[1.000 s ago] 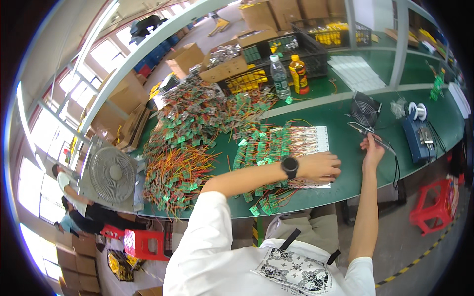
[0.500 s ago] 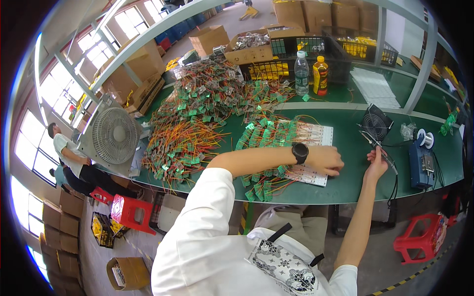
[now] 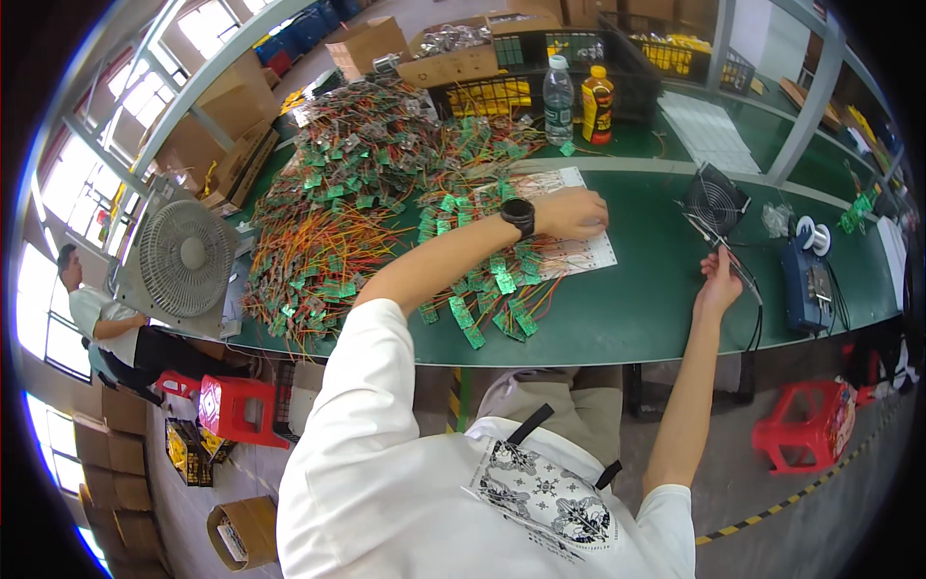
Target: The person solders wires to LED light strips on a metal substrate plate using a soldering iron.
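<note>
My left hand [image 3: 571,212], with a black watch on its wrist, rests over a white panel [image 3: 590,253] with its fingers curled down. Whatever lies under those fingertips is hidden. Rows of small green circuit boards [image 3: 503,274] with red and orange wires lie along the panel's left side and under my forearm. In my closed right hand [image 3: 719,282] is a soldering iron [image 3: 712,237], its tip pointing up and left beside a small black fan [image 3: 716,201]. A cable hangs from the iron's back end.
A large heap of wired boards [image 3: 362,154] covers the table's left. Two bottles [image 3: 597,106] stand behind, before black crates [image 3: 637,133]. At right sit a blue soldering station [image 3: 806,282] and a solder spool [image 3: 813,235]. A grey fan [image 3: 188,256] stands left; a person [image 3: 106,314] sits beyond.
The view has shifted, and the white panel now lies at more of a slant. My left hand is farther up over the panel. My right hand still holds the iron beside the small fan.
</note>
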Demonstrator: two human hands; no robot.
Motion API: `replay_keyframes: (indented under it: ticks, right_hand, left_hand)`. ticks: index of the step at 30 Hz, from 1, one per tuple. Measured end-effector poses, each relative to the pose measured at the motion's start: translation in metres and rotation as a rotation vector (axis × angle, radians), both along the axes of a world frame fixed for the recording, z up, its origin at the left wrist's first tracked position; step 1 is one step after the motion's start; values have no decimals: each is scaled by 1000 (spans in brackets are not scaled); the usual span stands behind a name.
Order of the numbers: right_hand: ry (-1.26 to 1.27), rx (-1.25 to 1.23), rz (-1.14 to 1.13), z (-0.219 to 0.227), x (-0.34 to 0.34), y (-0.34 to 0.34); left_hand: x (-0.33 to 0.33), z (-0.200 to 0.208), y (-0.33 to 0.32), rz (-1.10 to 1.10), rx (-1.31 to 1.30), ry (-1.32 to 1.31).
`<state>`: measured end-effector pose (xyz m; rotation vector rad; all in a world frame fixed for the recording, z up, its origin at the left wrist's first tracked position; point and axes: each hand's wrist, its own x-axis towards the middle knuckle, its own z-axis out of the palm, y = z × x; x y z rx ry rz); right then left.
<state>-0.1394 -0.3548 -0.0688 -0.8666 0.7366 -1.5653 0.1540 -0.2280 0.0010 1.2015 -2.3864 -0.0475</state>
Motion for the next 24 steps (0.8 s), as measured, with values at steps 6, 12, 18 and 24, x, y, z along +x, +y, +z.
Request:
replay_keyframes:
  ticks: [6, 12, 18, 24]
  right_hand:
    - [32, -3, 1, -3, -5, 0]
    - [26, -11, 31, 4, 2, 3]
    - [38, 2, 24, 1, -3, 3]
    - [63, -17, 37, 3, 1, 4]
  left_hand:
    - [4, 7, 2, 462, 36, -201]
    - [89, -21, -11, 861, 177, -16]
    - [95, -39, -16, 781, 132, -23]
    - [89, -40, -14, 785, 80, -20]
